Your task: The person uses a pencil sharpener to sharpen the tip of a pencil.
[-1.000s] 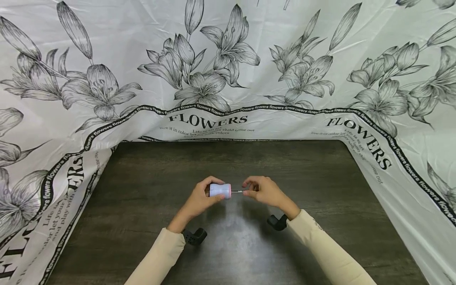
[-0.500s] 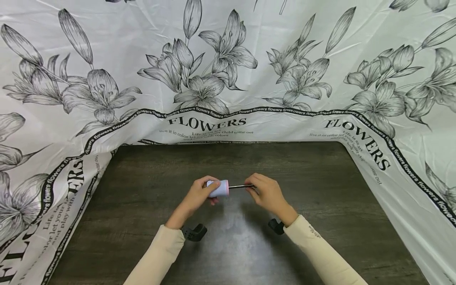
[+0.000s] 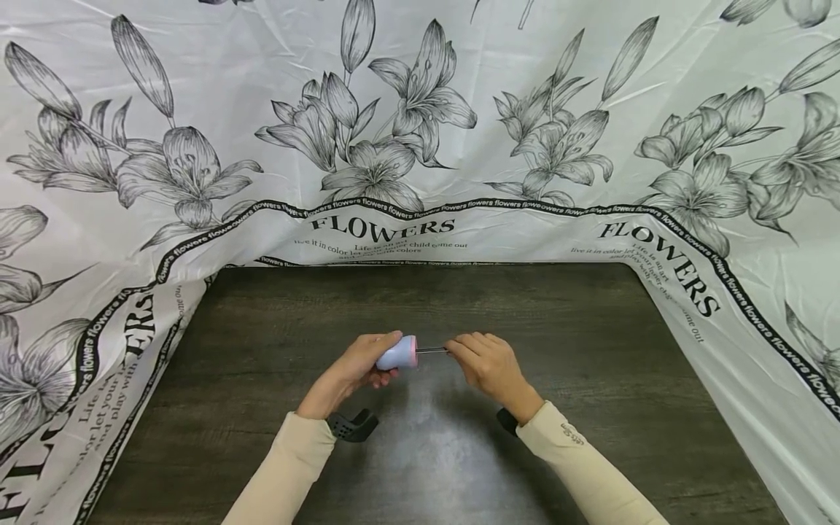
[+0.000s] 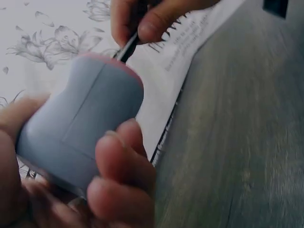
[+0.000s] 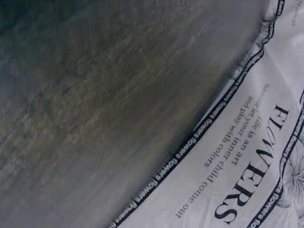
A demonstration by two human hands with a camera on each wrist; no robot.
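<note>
My left hand [image 3: 351, 367] grips a small lavender-blue, waisted body with a pink rim [image 3: 397, 352], held sideways over the table. In the left wrist view, fingers and thumb wrap the waisted body [image 4: 90, 104], and thin seam lines run along its side. A slim, dark, shiny stick [image 3: 430, 350] meets the pink-rimmed end. My right hand [image 3: 488, 364] pinches the stick's other end between thumb and fingers. The left wrist view shows the stick [image 4: 127, 49] slanting down to the rim; its exact kind I cannot tell. Neither hand shows in the right wrist view.
Below the hands spreads a dark wood-grain table [image 3: 282, 306]. White cloth with black flower drawings and lettering [image 3: 525, 168] hangs behind and along both sides, meeting the table's edges. A black wrist mount [image 3: 354, 425] sits at the left cuff.
The left hand has turned and shifted slightly left with the lavender body. The right hand has rolled over, its knuckles now upward, still holding the stick. More of the stick showed half a second ago.
</note>
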